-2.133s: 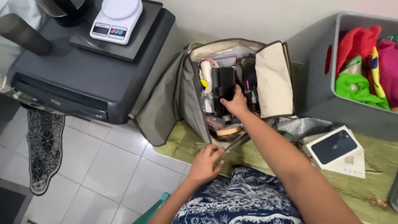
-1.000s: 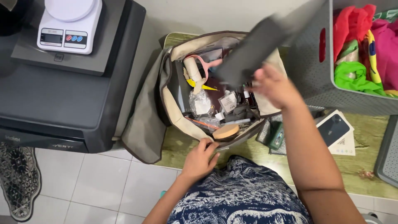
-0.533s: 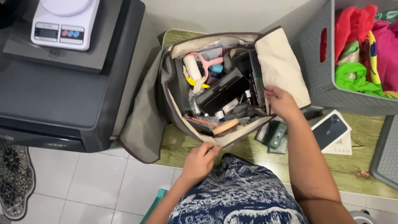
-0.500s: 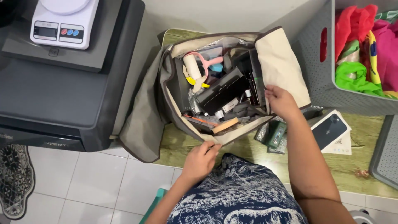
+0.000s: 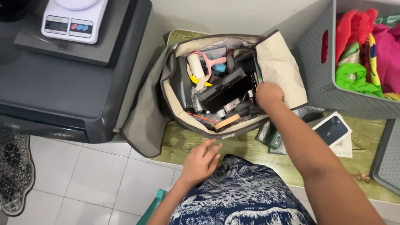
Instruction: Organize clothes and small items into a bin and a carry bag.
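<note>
An open beige bag [image 5: 277, 62] with a grey lining lies on a green mat [image 5: 183, 141]. It is crammed with small items: a long black case [image 5: 227, 89] across the middle, a white tube [image 5: 195, 66], a pink piece [image 5: 210, 62] and a wooden-handled thing [image 5: 227, 121] near the front. My right hand [image 5: 268, 93] sits at the bag's right inner edge beside the black case, its fingers curled down inside and hidden. My left hand [image 5: 202, 160] hovers just in front of the bag over my patterned blue lap, fingers spread, holding nothing.
A grey basket [image 5: 321, 83] of bright clothes stands at the right, a grey lid [image 5: 387, 158] below it. A phone box [image 5: 333, 130] and a silvery pouch [image 5: 266, 135] lie by my right forearm. At left, a white scale [image 5: 75, 18] tops a black machine [image 5: 71, 96]; a rug [image 5: 14, 171] lies on tiles.
My right hand lifted the black case above the bag, laid it inside, then moved to the bag's right inner edge. My left hand has come off the front rim and opened.
</note>
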